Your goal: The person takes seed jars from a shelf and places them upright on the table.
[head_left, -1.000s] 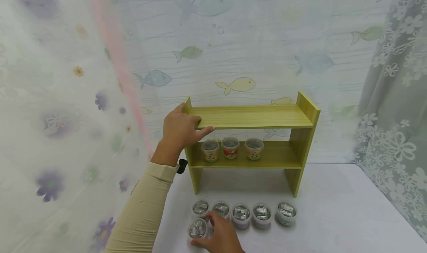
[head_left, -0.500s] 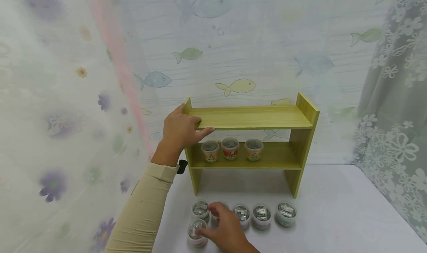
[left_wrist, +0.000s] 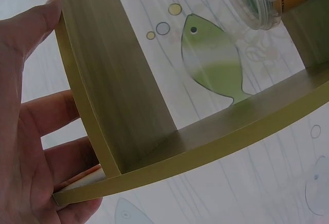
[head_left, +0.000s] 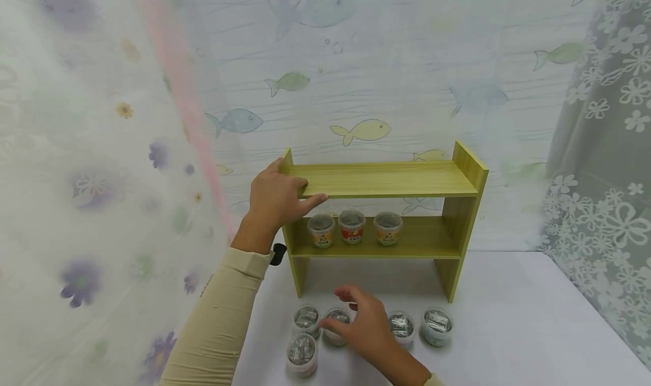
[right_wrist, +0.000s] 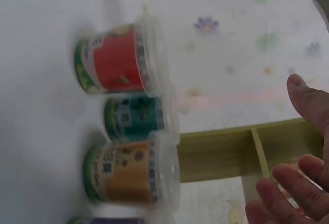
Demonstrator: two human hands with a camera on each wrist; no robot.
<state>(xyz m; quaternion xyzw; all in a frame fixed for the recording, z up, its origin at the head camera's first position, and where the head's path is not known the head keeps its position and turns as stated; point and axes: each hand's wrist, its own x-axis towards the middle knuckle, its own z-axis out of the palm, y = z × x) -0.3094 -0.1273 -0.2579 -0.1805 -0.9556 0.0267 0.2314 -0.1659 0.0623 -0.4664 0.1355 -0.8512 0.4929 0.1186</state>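
Observation:
My left hand (head_left: 274,196) grips the upper left corner of a small yellow-green wooden shelf (head_left: 386,180). In the left wrist view its thumb (left_wrist: 43,16) lies on the edge of a shelf board, with fingers behind it. My right hand (head_left: 368,324) holds nothing; its fingers are spread in a loose C over a row of clear-lidded plastic tubs. Nearest it are a tub (head_left: 337,318) at its thumb and another tub (head_left: 402,326) partly behind its wrist. The right wrist view shows a red-labelled tub (right_wrist: 118,59), a teal one (right_wrist: 136,116) and an orange one (right_wrist: 126,172).
On the middle board stand two orange-labelled tubs and a red-labelled tub (head_left: 352,228). At the left on the white tabletop (head_left: 508,318) are a back tub (head_left: 306,321) and a front tub (head_left: 302,358). Another tub (head_left: 436,326) ends the row at right. Patterned curtains hang behind.
My right hand has left the front left tub and moved right and away from me, passing above the row. The left hand keeps its place on the shelf.

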